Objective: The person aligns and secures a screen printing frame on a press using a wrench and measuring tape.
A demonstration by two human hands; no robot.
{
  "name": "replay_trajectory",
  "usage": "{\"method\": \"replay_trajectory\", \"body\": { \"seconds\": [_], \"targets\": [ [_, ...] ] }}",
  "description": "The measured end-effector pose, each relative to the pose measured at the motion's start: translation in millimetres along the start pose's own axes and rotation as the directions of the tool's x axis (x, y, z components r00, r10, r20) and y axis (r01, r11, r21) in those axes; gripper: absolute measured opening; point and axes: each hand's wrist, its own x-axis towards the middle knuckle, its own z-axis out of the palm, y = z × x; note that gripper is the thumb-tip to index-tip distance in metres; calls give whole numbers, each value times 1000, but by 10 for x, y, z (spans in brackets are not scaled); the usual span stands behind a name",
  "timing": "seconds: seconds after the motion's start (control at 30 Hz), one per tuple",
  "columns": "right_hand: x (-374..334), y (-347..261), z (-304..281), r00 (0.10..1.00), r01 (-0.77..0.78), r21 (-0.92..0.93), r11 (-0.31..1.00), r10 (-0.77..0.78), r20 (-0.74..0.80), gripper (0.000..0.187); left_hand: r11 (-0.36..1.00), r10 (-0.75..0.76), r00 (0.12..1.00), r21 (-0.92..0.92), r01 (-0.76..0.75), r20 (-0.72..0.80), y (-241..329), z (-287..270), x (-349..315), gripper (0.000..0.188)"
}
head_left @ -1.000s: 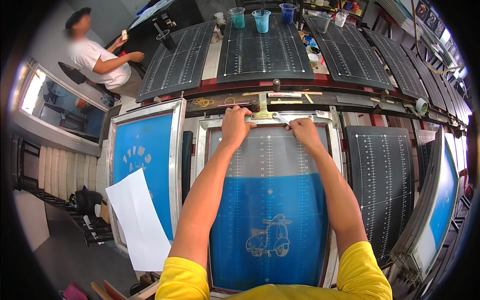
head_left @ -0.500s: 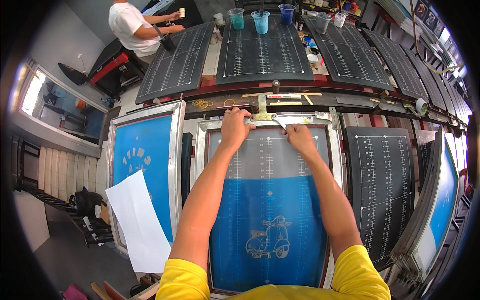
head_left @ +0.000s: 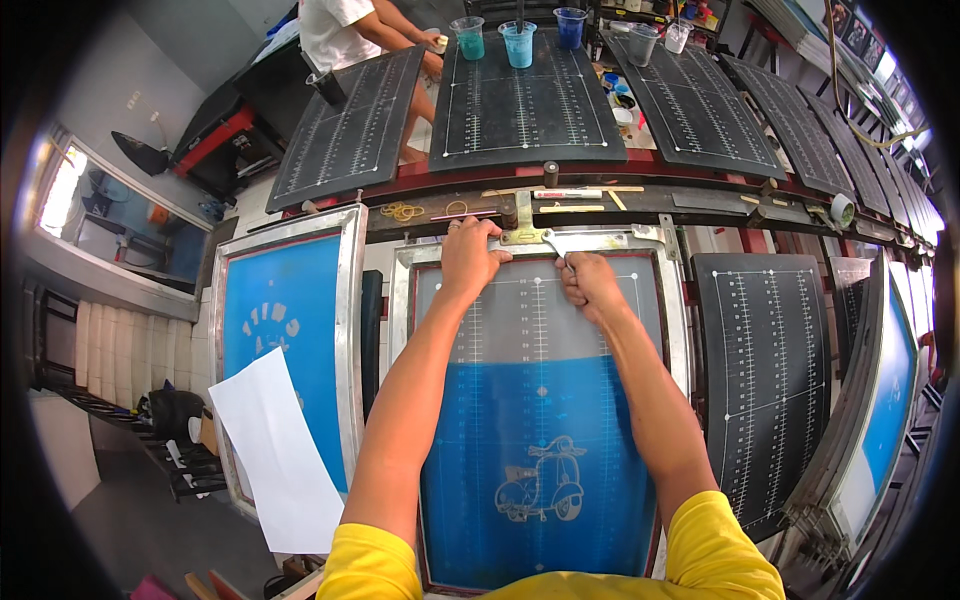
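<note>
A screen printing frame [head_left: 402, 310] with blue mesh and a scooter picture lies in front of me, over a dark board with white ruled lines. My left hand [head_left: 472, 258] grips its far metal edge, fingers over the top and thumb on the inner side. Beside it a brass-coloured bracket [head_left: 522, 236] is fixed at the middle of that edge. My right hand [head_left: 590, 280] is closed round the handle of a metal wrench [head_left: 555, 243], whose head meets the bracket's right end. The fist hides most of the handle.
Another blue screen frame [head_left: 352, 300] stands at left with a white paper sheet [head_left: 275, 460] over it. Dark boards [head_left: 765, 380] surround me. Cups of coloured ink [head_left: 518, 48] stand on the far boards. A person in white [head_left: 345, 35] is at the far left.
My right hand has swung slightly left and down, turning the wrench steeper at the bracket. My left hand stays on the frame edge. The other person has moved right.
</note>
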Motion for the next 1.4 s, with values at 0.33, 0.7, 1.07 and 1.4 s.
{"method": "replay_trajectory", "body": {
  "seconds": [0.33, 0.7, 1.07, 1.4],
  "targets": [
    [-59, 307, 417, 980, 158, 248, 956, -121, -160, 18, 999, 13, 999, -34, -15, -36, -5, 42, -21, 39],
    [-91, 39, 290, 986, 158, -403, 902, -163, 23, 26, 999, 12, 998, -33, -14, -57, 15, 8, -73, 38],
    [108, -180, 359, 999, -5, -469, 883, 24, 33, 26, 999, 28, 998, -29, -30, -64, -1, 18, -71, 35],
    [127, 164, 547, 1000, -1, -124, 992, 2, 3, 19, 998, 47, 996, -32, -50, -74, -44, 27, -50, 36]
  ]
}}
